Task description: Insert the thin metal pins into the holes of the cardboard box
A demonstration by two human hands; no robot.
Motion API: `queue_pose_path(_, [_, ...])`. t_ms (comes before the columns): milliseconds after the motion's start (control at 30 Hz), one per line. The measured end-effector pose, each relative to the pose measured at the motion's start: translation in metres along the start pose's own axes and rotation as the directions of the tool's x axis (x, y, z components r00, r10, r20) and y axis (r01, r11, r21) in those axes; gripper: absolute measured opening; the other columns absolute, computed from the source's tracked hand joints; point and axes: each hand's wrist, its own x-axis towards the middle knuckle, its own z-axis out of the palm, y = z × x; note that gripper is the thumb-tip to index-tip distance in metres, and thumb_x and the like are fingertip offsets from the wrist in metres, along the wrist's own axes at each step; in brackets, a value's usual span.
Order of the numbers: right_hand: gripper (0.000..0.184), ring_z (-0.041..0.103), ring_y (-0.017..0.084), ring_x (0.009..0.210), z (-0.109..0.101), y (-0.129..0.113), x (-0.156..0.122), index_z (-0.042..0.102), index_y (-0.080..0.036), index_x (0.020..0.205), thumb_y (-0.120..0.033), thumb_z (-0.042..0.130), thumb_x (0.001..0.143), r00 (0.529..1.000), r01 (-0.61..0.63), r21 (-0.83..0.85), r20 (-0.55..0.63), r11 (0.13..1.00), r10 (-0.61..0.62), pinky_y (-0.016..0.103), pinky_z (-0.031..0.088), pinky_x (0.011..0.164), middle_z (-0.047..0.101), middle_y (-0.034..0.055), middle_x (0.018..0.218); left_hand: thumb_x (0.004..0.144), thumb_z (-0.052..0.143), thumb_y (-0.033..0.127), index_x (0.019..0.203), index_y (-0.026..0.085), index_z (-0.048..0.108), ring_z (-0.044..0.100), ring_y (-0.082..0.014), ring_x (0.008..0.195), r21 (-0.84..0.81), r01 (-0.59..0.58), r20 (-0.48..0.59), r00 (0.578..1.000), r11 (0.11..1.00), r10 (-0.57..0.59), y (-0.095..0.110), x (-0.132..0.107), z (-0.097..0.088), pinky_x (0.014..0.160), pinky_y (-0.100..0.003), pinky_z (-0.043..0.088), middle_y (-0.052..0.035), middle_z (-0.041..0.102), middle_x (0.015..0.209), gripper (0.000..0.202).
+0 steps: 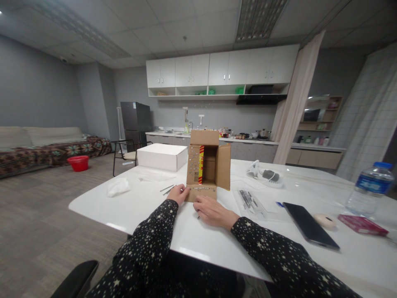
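An open cardboard box (pixel 223 167) stands on the table with its opening toward me and its flaps spread. Small silvery, bead-like pieces dot its left flap, near a yellow and red strip (pixel 201 164), and run in a row along the front flap. My left hand (pixel 178 194) is closed at the left edge of the front flap, gripping it. My right hand (pixel 213 210) rests just in front of that flap, fingers curled. A thin dark tip shows beneath it; what it belongs to is hidden. Thin metal rods (pixel 168 188) lie beside my left hand.
Left of the cardboard box are a white box (pixel 161 156) and crumpled white tissue (pixel 118 187). To the right lie a clear tray of dark slim pieces (pixel 249 202), a white corded device (pixel 269 177), a phone (pixel 310 225), a magenta box (pixel 362 224) and a water bottle (pixel 370 186).
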Motion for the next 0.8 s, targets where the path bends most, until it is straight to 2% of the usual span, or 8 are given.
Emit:
queue_pose_path(233, [0.008, 0.039, 0.017, 0.078, -0.0023, -0.0016, 0.0013, 0.048, -0.018, 0.078, -0.015, 0.049, 0.085, 1.0, 0.002, -0.049, -0.026, 0.999, -0.003, 0.031, 0.031, 0.073, 0.047, 0.0033, 0.085, 0.079, 0.048, 0.047, 0.058, 0.021, 0.043, 0.044, -0.0129, 0.051, -0.002, 0.017, 0.011, 1.0, 1.0, -0.017, 0.0043, -0.0012, -0.0021, 0.056, -0.025, 0.032, 0.0033, 0.049, 0.049, 0.034])
queue_pose_path(433, [0.005, 0.038, 0.019, 0.081, -0.0024, -0.0006, 0.0024, 0.047, -0.019, 0.079, -0.015, 0.05, 0.079, 0.997, -0.01, -0.044, -0.074, 0.999, 0.007, 0.032, 0.031, 0.075, 0.047, 0.0039, 0.085, 0.079, 0.047, 0.047, 0.058, 0.021, 0.043, 0.045, -0.0133, 0.052, 0.002, 0.015, 0.012, 1.0, 1.0, -0.015, 0.0031, -0.0007, -0.0018, 0.057, -0.025, 0.033, 0.0031, 0.05, 0.05, 0.034])
queue_pose_path(667, [0.013, 0.042, 0.019, 0.081, 0.0006, 0.002, 0.0026, 0.046, -0.02, 0.077, -0.01, 0.05, 0.071, 0.982, -0.055, 0.062, -0.176, 0.997, 0.066, 0.031, 0.033, 0.075, 0.049, 0.0033, 0.083, 0.079, 0.047, 0.046, 0.058, 0.02, 0.045, 0.048, -0.0144, 0.058, 0.042, -0.005, -0.012, 1.0, 0.999, 0.006, -0.0003, 0.0012, 0.0, 0.058, -0.025, 0.034, 0.0012, 0.053, 0.055, 0.033])
queue_pose_path(800, [0.013, 0.046, 0.018, 0.08, 0.0046, 0.005, 0.003, 0.046, -0.019, 0.077, -0.009, 0.05, 0.07, 0.95, -0.101, 0.135, -0.28, 0.986, 0.135, 0.03, 0.035, 0.076, 0.052, 0.0033, 0.081, 0.079, 0.047, 0.046, 0.058, 0.02, 0.046, 0.049, -0.0147, 0.058, 0.036, -0.001, -0.004, 1.0, 0.999, 0.001, 0.0004, 0.0003, -0.0009, 0.058, -0.025, 0.034, 0.0007, 0.054, 0.056, 0.033])
